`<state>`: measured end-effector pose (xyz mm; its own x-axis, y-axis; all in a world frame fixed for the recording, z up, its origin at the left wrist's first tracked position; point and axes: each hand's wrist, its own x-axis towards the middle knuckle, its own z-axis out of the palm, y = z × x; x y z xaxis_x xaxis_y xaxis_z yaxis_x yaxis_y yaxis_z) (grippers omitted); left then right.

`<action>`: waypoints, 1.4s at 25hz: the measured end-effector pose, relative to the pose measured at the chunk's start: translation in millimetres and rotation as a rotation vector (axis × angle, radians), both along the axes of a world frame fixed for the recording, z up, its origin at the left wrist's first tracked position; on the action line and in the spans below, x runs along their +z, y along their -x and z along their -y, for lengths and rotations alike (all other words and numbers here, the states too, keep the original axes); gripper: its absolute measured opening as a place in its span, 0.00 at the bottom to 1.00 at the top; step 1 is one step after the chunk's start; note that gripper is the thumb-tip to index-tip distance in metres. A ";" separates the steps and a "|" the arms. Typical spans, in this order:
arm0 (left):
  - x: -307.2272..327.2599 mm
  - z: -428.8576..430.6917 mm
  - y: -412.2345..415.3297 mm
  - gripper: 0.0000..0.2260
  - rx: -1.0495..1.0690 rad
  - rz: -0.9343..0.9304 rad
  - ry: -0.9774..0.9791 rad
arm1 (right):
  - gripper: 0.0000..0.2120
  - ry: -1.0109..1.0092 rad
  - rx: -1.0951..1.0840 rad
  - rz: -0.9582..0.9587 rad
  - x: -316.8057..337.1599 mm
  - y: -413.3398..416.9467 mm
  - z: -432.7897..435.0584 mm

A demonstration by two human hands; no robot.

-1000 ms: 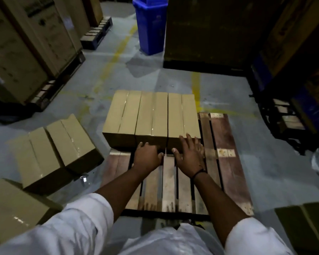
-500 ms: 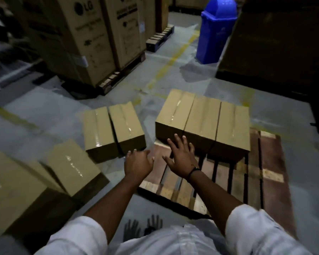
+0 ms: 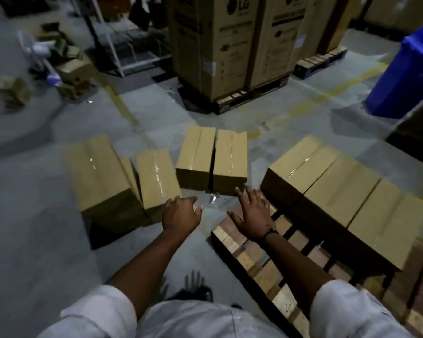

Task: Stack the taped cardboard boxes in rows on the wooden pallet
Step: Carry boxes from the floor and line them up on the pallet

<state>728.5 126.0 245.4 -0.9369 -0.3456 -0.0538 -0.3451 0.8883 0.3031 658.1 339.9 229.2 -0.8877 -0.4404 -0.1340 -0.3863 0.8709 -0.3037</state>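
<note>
Reaching: both hands (image 3: 250,214) spread, apparently empty.

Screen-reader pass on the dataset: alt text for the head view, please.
Left hand and right hand, open and empty, reach toward taped boxes on the floor. Three more boxes sit in a row on the wooden pallet at right; blue bin behind.
</note>
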 end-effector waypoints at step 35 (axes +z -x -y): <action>-80.8 455.4 -11.4 0.17 0.473 0.017 -0.215 | 0.37 -0.107 0.421 0.204 -64.8 100.7 498.2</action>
<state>739.9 -329.4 164.6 -0.6794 -0.7103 -0.1839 -0.7000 0.5525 0.4524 557.4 -158.3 164.3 -0.5861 -0.7301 -0.3513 -0.6539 0.6822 -0.3271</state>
